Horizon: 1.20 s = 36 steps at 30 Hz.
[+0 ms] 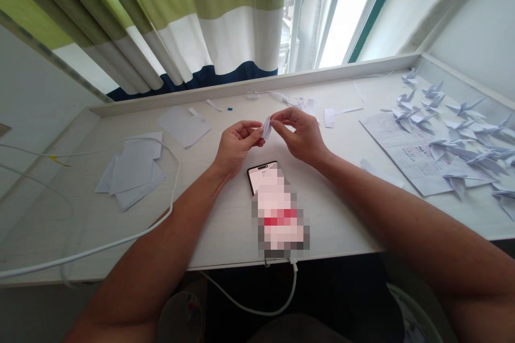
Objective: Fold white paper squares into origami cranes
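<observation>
A small folded piece of white paper (266, 128) is held up over the middle of the desk. My left hand (238, 144) pinches its left side between thumb and fingers. From the right, my right hand (298, 133) grips its upper edge with thumb and forefinger. The fingers cover part of the folds. Below the hands a phone (277, 209) lies face up, its screen lit and partly blurred out, with a white cable (294, 273) plugged into its lower end.
Several folded paper cranes (454, 144) stand at the right, some on a written sheet (396, 153). Loose paper sheets (134, 166) and another stack (184, 124) lie at the left. A white cord (177, 171) loops across my left forearm. Paper scraps (329, 118) lie behind my right hand.
</observation>
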Motion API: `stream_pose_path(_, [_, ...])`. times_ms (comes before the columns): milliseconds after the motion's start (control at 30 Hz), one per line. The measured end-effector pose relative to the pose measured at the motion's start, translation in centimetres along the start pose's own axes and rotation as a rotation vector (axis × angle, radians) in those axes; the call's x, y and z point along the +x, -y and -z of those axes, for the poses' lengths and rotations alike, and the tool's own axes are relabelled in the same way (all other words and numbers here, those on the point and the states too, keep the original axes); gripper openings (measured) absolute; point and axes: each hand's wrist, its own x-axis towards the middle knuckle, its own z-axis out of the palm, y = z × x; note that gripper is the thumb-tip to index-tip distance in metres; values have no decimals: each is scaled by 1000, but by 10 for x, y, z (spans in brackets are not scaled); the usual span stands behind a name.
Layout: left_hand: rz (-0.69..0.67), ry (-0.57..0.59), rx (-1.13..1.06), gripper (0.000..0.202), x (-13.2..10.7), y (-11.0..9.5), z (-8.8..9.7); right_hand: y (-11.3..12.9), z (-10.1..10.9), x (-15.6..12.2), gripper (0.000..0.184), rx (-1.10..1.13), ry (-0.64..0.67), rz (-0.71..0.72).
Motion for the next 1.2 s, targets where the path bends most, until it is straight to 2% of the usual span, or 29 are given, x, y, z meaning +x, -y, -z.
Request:
stream_pose_path(400, [-44,12,-2,42,-1,7,-2,-5,-6,0,31,204,5,-119])
stream_pose_path(533, [-100,-47,38,41,0,7,-3,-2,-5,-2,33,207,20,-110])
stream_pose_path(667, [-196,-94,123,33,1,8,-1,2,-5,-5,33,146,97,-104])
stream_pose_path(800, [-248,-123,175,29,2,9,0,1,-7,-5,34,157,80,-82])
stream_pose_path(1000, [-207,-106,124,32,1,9,-1,-1,-10,-3,41,237,-9,-123])
stream_pose_path(1200, [-99,-18,78,35,0,7,-1,1,-7,-2,38,217,40,-101])
